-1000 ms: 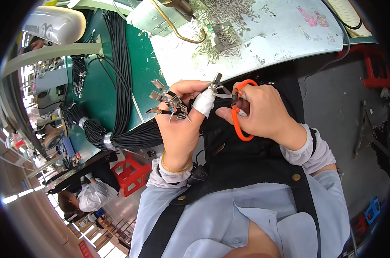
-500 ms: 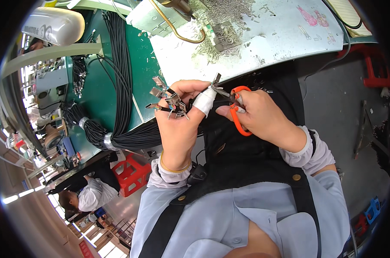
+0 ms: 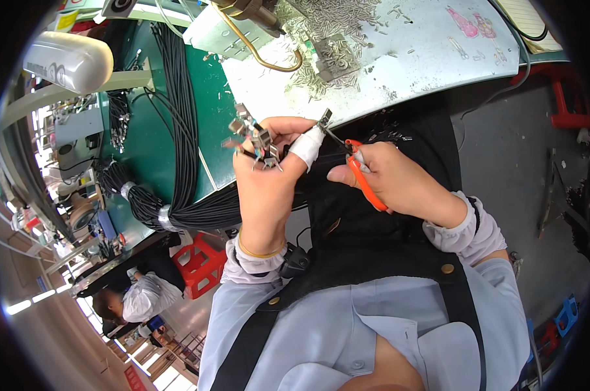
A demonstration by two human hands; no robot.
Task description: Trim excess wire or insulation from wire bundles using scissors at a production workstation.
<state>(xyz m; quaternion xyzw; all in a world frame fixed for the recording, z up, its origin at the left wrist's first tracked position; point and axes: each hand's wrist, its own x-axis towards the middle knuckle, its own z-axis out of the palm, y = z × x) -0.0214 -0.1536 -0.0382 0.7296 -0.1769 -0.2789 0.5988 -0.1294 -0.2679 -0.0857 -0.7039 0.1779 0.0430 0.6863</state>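
My left hand (image 3: 266, 189) is closed, pinching a cable's metal connector (image 3: 324, 118) between its forefinger and thumb. White tape (image 3: 306, 147) wraps that thumb. Several more cable ends with metal connectors (image 3: 261, 138) stick out between the other fingers, slightly blurred. In my right hand (image 3: 399, 179) is a pair of orange-handled pliers (image 3: 366, 182), its handles close together. The narrow metal tip reaches to just below the pinched connector; whether it touches cannot be made out.
A white board (image 3: 432, 72) bears a heap of small metal pieces (image 3: 337, 23) beside a machine with a bent brass tube (image 3: 262, 62). Bundled black cables (image 3: 181, 117) lie across the green table (image 3: 210, 98). Red stools (image 3: 200, 267) stand on the floor; another person (image 3: 148, 296) sits far left.
The pliers' handles have come together, and the tool has turned a little in my right hand. My left hand has shifted slightly left, the connectors between its fingers moving upward.
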